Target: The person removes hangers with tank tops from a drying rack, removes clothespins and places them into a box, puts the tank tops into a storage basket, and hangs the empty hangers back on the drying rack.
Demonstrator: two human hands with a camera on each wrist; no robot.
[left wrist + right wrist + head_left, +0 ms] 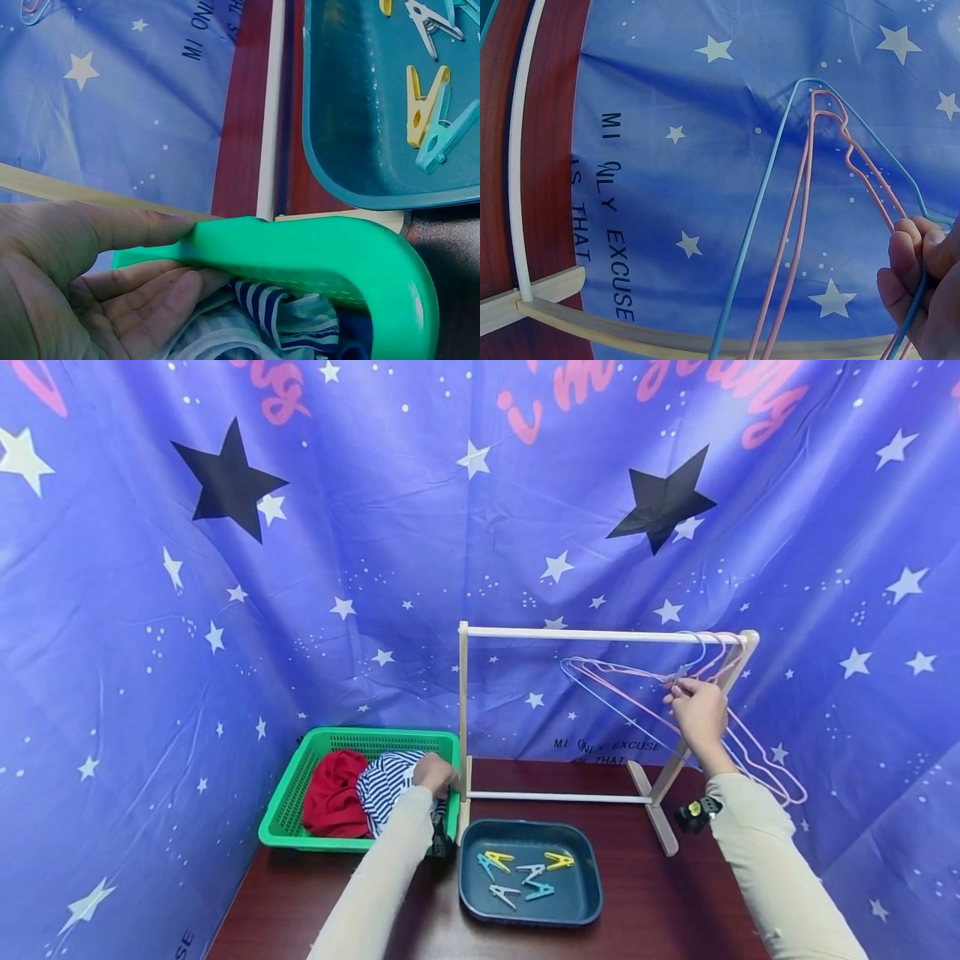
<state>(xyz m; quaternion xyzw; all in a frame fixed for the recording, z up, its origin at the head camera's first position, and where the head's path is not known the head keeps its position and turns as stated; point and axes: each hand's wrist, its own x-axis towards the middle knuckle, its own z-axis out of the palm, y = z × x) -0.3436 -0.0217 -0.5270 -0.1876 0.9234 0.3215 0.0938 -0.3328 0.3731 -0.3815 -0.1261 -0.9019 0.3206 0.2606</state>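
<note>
My left hand grips the right rim of a green basket. In the left wrist view the thumb lies along the outside of the rim and the fingers reach inside it. Within the basket are a blue-and-white striped garment, right by those fingers, and a red garment. Up at the right end of a wooden rack, my right hand pinches a blue hanger close to its neck. Two pink hangers hang just behind it from the same white bar.
A dark blue tray holding several clothespins stands in front of the rack on the dark red table. The rack's left post rises beside the basket. Behind everything hangs a blue star-printed curtain.
</note>
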